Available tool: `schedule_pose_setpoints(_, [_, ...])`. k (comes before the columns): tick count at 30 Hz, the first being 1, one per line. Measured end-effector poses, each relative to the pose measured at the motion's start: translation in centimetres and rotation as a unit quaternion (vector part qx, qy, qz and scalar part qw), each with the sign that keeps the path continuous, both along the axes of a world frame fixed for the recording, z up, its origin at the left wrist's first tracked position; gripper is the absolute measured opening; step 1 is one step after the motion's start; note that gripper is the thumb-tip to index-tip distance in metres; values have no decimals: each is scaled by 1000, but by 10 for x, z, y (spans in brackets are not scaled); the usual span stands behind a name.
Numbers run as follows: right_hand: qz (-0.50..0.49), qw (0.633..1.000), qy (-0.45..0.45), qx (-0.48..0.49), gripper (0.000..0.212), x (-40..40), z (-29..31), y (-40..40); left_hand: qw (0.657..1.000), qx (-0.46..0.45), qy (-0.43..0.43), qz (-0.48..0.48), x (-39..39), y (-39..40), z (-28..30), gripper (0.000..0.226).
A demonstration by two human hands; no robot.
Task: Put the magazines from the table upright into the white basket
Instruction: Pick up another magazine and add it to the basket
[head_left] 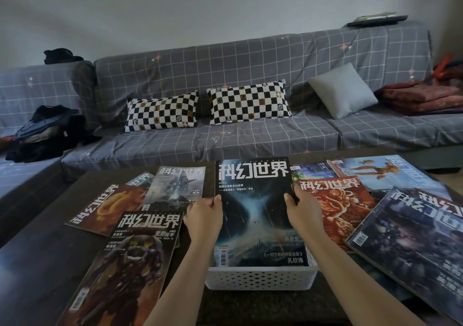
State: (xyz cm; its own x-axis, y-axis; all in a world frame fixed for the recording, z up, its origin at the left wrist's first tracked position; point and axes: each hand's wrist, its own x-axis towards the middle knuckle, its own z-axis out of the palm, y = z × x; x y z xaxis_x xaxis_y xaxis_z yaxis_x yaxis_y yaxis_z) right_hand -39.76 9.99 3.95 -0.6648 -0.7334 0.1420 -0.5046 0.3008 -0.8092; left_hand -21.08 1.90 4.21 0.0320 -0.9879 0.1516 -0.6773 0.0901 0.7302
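A dark blue magazine (253,200) with white title letters stands upright with its lower edge inside the white perforated basket (260,278) at the table's front middle. My left hand (204,219) grips its left edge and my right hand (300,210) grips its right edge. Several more magazines lie flat on the dark table: a dark monster cover (125,263) at front left, an orange one (105,208) and a grey one (175,187) behind it, a red one (343,205) right of the basket, a light blue one (385,172) and dark ones (416,245) at the right.
The dark table (32,275) stands in front of a grey checked sofa (225,140) with two chequered cushions (160,112), a grey cushion (343,91), dark clothes (42,132) at the left and a folded red blanket (421,97) at the right.
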Motion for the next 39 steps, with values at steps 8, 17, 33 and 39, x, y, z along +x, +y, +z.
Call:
schedule_pose_setpoints(8, [-16, 999, 20, 23, 43, -3, -4, -1, 1000, -1, -4, -27, 0, 2, -1, 38])
schedule_pose_setpoints(17, [-1, 1000, -15, -26, 49, 1, -1, 5, 998, 34, 42, -29, 0, 9, 3, 42])
schedule_pose_setpoints(33, [205, 962, 40, -174, 32, 125, 22, 21, 960, -20, 269, -75, 90, 47, 18, 20])
schedule_pose_setpoints(39, [265, 948, 25, -173, 30, 189, 9, 0, 962, -20, 272, -23, 140, 44, 3, 15])
